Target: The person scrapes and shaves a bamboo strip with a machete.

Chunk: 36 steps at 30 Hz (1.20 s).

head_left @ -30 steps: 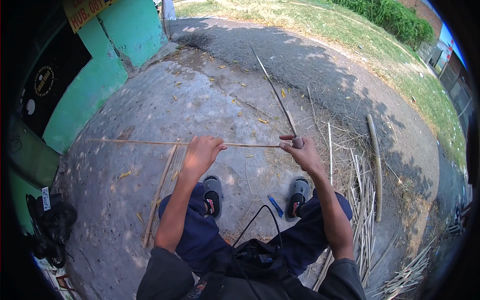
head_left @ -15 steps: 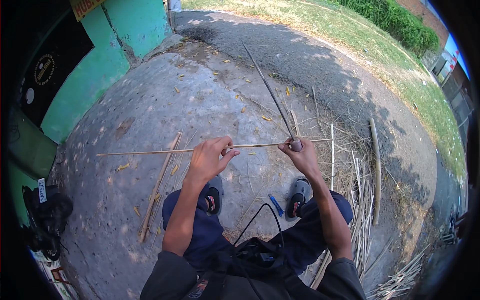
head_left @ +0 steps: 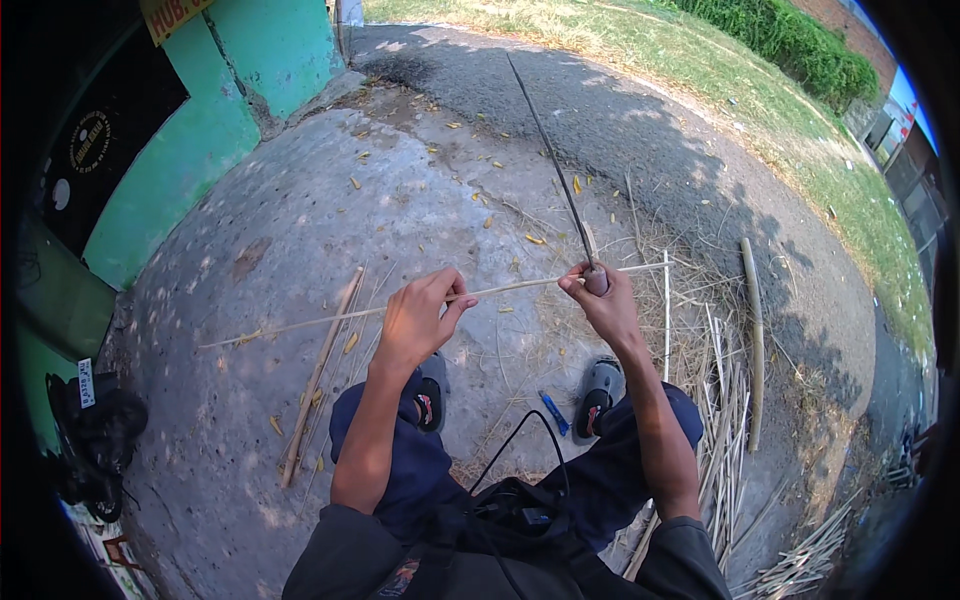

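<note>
While the left hand pinches a slender bamboo strip between thumb and fingers, the right hand grips a long-bladed knife by its handle. The strip runs crosswise above the concrete ground, passing beside the knife; a heap of split bamboo lies toward the ground's right edge.
</note>
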Tool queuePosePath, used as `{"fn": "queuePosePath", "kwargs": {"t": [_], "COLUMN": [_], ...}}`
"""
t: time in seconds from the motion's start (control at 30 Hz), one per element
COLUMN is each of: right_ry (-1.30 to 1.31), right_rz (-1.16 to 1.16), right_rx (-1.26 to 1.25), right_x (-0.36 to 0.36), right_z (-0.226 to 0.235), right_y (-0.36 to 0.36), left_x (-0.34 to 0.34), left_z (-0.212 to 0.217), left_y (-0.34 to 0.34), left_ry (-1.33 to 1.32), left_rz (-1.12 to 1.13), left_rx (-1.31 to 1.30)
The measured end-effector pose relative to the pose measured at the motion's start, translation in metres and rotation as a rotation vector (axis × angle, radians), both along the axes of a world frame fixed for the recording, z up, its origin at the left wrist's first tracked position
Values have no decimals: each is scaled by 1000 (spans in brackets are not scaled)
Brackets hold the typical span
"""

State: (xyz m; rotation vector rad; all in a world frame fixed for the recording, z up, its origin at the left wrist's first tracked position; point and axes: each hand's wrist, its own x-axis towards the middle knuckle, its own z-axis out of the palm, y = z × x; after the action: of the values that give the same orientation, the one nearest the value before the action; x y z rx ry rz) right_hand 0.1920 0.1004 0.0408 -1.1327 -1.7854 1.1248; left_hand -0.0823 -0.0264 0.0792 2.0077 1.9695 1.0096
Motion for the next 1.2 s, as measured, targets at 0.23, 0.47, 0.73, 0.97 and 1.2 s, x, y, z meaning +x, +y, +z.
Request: {"fn": "queuePosePath", "kwargs": {"t": [0.23, 0.47, 0.73, 0.97, 1.2], "right_ry": [98, 126, 67, -126, -136], "right_rz": [-10, 6, -191, -29, -1], "right_rx": [12, 122, 316, 393, 446], "right_x": [0, 2, -14, -29, -24], "right_z": [5, 8, -9, 0, 2], "right_y": [-4, -8, -24, -35, -37], "left_x": [11, 10, 31, 44, 61], "left_z": [11, 7, 4, 10, 27], "left_y": [-2, 3, 10, 3, -6], "left_ry": [-10, 85, 137, 122, -90], "left_rz": [-6, -93, 50, 5, -60], "left_rx": [-96, -155, -109, 35, -68]}}
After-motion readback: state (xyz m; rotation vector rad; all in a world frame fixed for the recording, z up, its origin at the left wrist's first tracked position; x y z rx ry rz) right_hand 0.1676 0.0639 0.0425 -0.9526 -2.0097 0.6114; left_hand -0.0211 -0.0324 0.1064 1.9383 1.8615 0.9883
